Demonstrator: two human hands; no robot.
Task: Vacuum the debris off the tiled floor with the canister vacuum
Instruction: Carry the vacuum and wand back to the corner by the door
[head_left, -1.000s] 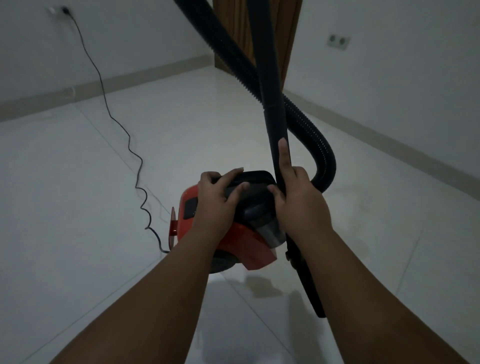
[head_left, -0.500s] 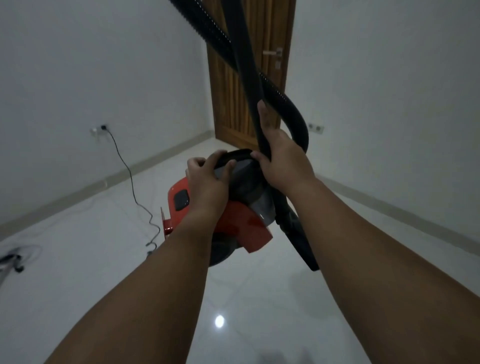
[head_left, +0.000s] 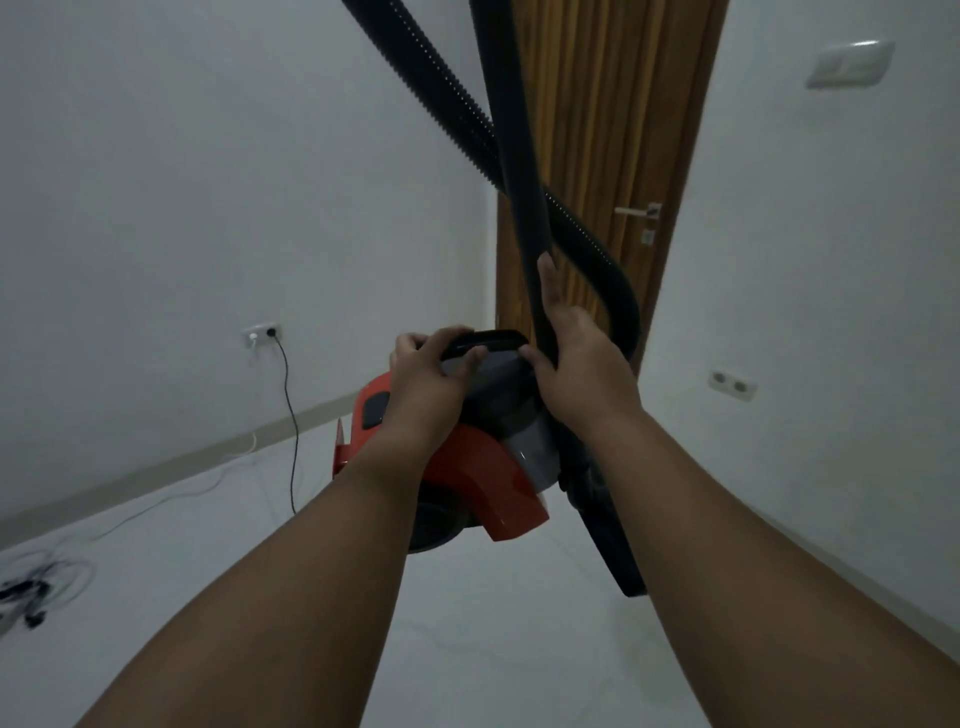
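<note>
Straight beyond the grip stands a wooden door (head_left: 597, 130) with vertical slats. Its metal lever handle (head_left: 636, 211) sits above the grip and a little to the right. Higher on the right-hand wall is a light switch (head_left: 849, 65). On that same wall, a double socket (head_left: 732, 384) is about level with the grip and well to its right. Well left of the grip is another wall socket (head_left: 262, 335). Below it a thin white cable (head_left: 253, 442) trails leftward by the skirting (head_left: 156, 470). A dark tangle of wires (head_left: 31, 592) lies far down-left.

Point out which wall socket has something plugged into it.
The socket on the left wall: a black cord hangs from it down to the floor. The double socket on the right wall, beside the door, has nothing plugged in.
</note>
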